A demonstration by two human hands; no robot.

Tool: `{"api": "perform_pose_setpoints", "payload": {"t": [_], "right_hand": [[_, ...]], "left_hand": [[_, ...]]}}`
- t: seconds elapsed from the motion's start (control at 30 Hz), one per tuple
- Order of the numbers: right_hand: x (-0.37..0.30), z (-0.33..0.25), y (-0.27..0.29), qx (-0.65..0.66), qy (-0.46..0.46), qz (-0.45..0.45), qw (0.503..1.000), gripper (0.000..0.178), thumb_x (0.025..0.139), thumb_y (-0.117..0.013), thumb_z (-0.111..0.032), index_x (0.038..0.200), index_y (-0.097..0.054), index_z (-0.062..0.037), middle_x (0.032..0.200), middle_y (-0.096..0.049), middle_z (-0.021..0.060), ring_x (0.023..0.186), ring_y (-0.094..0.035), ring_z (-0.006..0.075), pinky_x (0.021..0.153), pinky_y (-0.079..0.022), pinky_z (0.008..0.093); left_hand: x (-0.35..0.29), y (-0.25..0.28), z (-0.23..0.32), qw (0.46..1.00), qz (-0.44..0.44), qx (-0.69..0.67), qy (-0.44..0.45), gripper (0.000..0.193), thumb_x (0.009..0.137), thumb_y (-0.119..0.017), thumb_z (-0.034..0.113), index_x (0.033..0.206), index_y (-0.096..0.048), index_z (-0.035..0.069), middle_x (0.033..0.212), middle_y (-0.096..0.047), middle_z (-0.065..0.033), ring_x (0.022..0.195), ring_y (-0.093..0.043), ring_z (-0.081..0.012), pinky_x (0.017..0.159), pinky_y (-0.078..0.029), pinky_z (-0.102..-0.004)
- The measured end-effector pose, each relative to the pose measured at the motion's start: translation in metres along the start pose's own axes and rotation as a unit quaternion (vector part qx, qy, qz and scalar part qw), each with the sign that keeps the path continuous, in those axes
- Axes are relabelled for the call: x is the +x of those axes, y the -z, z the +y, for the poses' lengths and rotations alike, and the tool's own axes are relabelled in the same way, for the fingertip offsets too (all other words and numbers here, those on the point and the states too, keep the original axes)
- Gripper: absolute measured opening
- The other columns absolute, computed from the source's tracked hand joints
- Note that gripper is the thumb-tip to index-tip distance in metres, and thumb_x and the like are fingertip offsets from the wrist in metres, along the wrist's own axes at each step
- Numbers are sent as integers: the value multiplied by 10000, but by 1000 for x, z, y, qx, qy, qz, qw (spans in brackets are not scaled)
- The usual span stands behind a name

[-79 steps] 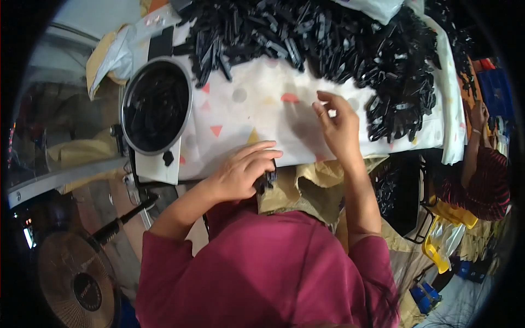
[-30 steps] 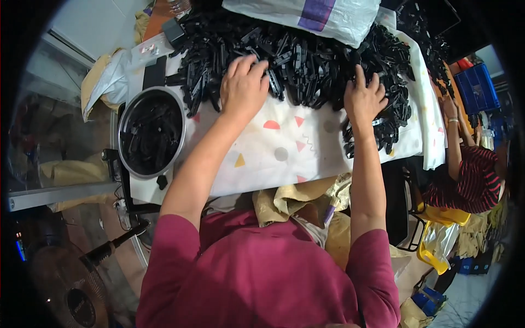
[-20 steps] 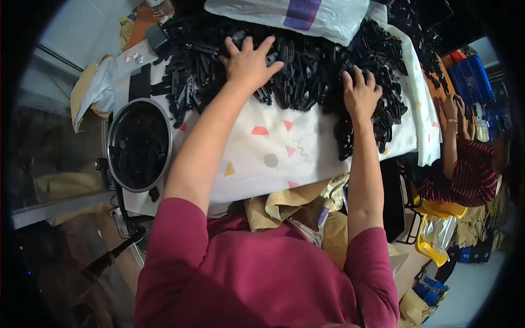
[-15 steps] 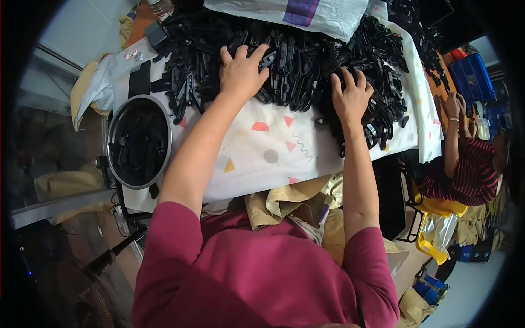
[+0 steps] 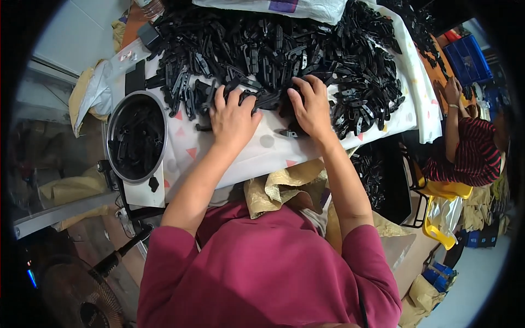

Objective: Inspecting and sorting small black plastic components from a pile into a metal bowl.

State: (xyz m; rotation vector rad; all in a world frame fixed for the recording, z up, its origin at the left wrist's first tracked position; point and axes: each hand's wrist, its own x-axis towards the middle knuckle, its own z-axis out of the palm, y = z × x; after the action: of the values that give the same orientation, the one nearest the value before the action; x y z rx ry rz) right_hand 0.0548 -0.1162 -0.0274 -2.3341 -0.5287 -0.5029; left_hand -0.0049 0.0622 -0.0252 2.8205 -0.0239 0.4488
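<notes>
A wide pile of small, narrow black plastic parts (image 5: pixel 251 44) covers the far half of the table. At the pile's near edge my left hand (image 5: pixel 232 120) rests with fingers spread, their tips on several parts. My right hand (image 5: pixel 313 109) bends over the parts just to its right, thumb apart from the fingers; what lies under its palm is hidden. Between the hands a few parts lie crosswise. One loose piece (image 5: pixel 288 133) sits on the patterned white tablecloth (image 5: pixel 229 169), near my right wrist.
A round metal-rimmed bowl (image 5: pixel 111 136) of black parts stands at the left. A white sack (image 5: pixel 322 12) lies on the pile's far side. Below the table's right edge is a black bin (image 5: pixel 398 186) with parts. A person in a striped shirt (image 5: pixel 474 153) works at the right; a fan (image 5: pixel 82 295) stands lower left.
Both hands have drawn back toward me and closer together, and parts have slid nearer along the cloth. The white sack appears higher in view, with more of the pile showing.
</notes>
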Motion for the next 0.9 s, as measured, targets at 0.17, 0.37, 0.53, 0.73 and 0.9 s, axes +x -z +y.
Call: {"api": "perform_pose_setpoints", "payload": {"t": [0.17,0.37,0.53,0.73,0.9], "right_hand": [[-22,-15,45,-116,85,-64,988,217,717,-652,-123,932,-646,-96,990,-580,62,900,-519,270,747,-431,379],[-58,-26,30,-199,110,-187,956,226,657,-655,-142,876,-628,-91,807,-552,58,767,-533,230,646,-467,318],[-54,-35,37,-51,43,-136,988,223,669,-666,-111,873,-587,-65,822,-586,110,752,-556,264,623,-466,345],[-69,-22,22,158,-162,-95,969,202,782,-656,-88,868,-478,-49,711,-586,99,558,-551,195,498,-429,275],[-46,-54,28,583,-347,-43,734,172,838,-612,-66,853,-440,-75,751,-579,51,569,-544,121,419,-431,212]], "left_hand": [[-4,20,-1,999,35,26,-21,328,718,-682,282,1001,-658,117,1190,-512,-82,1205,-361,-301,936,-322,-544],[-2,25,-9,981,22,-191,-4,285,652,-720,134,925,-651,88,971,-573,-34,1005,-481,-254,842,-388,-392],[0,31,-16,991,81,-103,-1,220,633,-714,87,792,-565,63,833,-551,-84,839,-528,-289,775,-416,-379],[5,36,-12,988,38,-148,-4,231,629,-712,61,764,-524,54,808,-551,-94,812,-529,-286,726,-428,-371],[3,34,-2,964,49,-259,29,230,619,-739,95,744,-551,48,751,-582,-72,767,-535,-278,724,-428,-375]]}}
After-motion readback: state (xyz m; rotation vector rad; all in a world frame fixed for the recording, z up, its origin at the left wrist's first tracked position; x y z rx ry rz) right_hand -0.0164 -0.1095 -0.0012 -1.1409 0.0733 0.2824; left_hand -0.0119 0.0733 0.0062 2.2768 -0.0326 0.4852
